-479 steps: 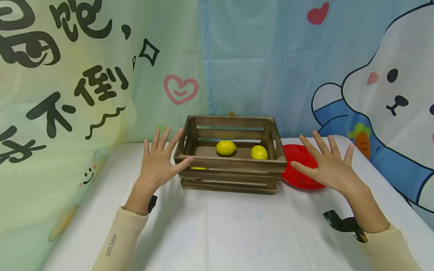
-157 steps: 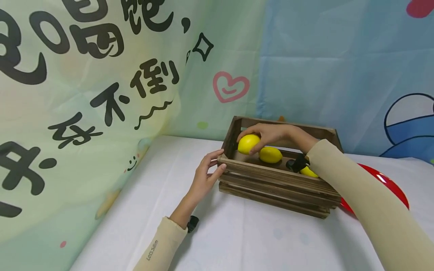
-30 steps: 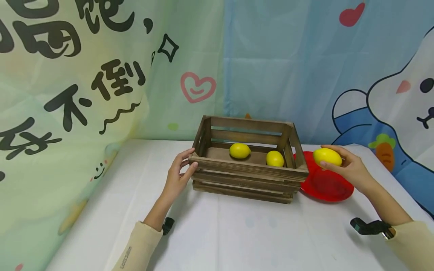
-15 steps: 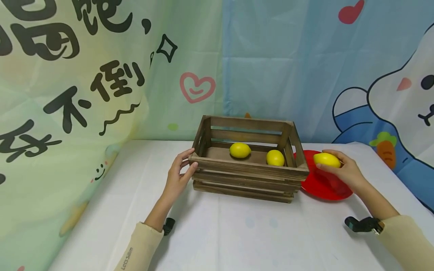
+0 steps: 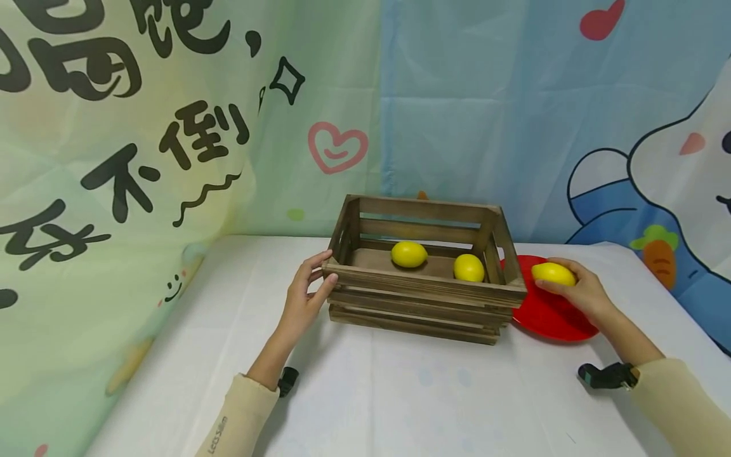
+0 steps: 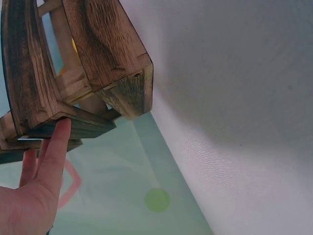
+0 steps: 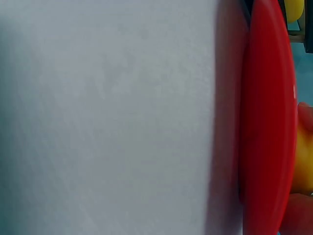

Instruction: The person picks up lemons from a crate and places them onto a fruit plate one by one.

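Note:
My right hand (image 5: 591,295) holds a yellow lemon (image 5: 553,273) between thumb and fingers over the red plate (image 5: 556,320). Whether the lemon touches the plate I cannot tell; in the right wrist view the plate's rim (image 7: 269,112) partly covers this lemon (image 7: 304,161). My left hand (image 5: 302,298) grips the left front corner of a slatted wooden crate (image 5: 422,279), its thumb at the front and its fingers at the left side. Inside the crate lie two more lemons, one near the middle (image 5: 408,254) and one toward the right end (image 5: 469,268).
A white cloth (image 5: 411,393) covers the table. The crate stands close to the plate's left edge and hides part of it. A printed curtain (image 5: 457,114) hangs behind the table and along its left side. Each wrist carries a black camera mount (image 5: 605,376).
Since five seconds ago, the right hand has carried a lemon out of the crate to the plate. Over the last second it has lowered slightly. The left hand keeps its hold on the crate.

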The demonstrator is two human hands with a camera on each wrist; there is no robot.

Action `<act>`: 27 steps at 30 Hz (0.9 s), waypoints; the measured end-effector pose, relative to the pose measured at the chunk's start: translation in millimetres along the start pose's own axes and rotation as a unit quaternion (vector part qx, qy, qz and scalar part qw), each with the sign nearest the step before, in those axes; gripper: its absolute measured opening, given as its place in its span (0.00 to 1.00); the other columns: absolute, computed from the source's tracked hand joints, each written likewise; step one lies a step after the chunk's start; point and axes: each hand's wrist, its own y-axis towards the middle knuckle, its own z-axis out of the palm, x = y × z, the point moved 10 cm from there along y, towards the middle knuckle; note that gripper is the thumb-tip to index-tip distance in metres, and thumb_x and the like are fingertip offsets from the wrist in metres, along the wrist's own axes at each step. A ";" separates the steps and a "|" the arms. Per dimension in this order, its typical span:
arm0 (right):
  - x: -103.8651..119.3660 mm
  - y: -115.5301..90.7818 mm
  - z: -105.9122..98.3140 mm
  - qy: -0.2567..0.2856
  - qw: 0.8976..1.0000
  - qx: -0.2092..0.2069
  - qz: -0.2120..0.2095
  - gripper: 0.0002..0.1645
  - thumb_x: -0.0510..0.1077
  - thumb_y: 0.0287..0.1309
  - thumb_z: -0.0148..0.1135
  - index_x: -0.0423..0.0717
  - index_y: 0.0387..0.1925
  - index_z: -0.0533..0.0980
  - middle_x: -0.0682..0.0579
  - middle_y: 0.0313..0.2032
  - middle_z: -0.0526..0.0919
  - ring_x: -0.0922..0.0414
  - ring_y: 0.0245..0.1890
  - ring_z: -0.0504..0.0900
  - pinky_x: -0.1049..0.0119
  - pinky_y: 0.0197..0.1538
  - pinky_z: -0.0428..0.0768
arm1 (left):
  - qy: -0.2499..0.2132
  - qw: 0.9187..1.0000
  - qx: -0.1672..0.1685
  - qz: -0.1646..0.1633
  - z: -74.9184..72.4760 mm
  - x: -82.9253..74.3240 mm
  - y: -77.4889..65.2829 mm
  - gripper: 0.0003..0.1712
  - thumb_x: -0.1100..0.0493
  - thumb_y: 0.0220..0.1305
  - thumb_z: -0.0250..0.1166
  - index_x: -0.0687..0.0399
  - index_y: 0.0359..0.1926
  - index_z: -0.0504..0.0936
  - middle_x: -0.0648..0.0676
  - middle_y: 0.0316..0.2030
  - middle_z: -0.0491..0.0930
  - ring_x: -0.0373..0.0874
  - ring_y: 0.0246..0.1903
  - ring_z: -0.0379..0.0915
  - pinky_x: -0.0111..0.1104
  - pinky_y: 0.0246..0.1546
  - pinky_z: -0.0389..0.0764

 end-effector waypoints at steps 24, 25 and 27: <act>7.1 9.6 8.9 0.012 0.998 0.047 -0.030 0.43 0.40 0.67 0.56 0.36 0.74 0.46 0.24 0.69 0.47 0.27 0.62 0.52 0.28 0.62 0.56 | 0.009 1.000 -0.001 0.007 0.6 5.1 1.5 0.26 0.59 0.72 0.58 0.47 0.68 0.67 0.60 0.65 0.66 0.62 0.60 0.69 0.54 0.44 0.80; 7.3 9.9 8.3 0.014 0.998 0.044 -0.033 0.43 0.37 0.66 0.56 0.35 0.74 0.45 0.23 0.69 0.46 0.27 0.62 0.52 0.28 0.62 0.55 | 0.009 1.000 -0.001 0.006 0.7 5.6 1.5 0.26 0.60 0.72 0.58 0.46 0.68 0.67 0.60 0.65 0.66 0.62 0.60 0.69 0.54 0.44 0.80; 6.9 10.4 6.0 0.015 0.999 0.033 -0.037 0.43 0.32 0.63 0.55 0.34 0.74 0.46 0.22 0.68 0.46 0.26 0.61 0.52 0.28 0.62 0.54 | 0.008 1.000 -0.001 0.006 0.8 6.2 1.2 0.26 0.60 0.72 0.58 0.46 0.68 0.67 0.60 0.65 0.66 0.62 0.60 0.69 0.54 0.44 0.80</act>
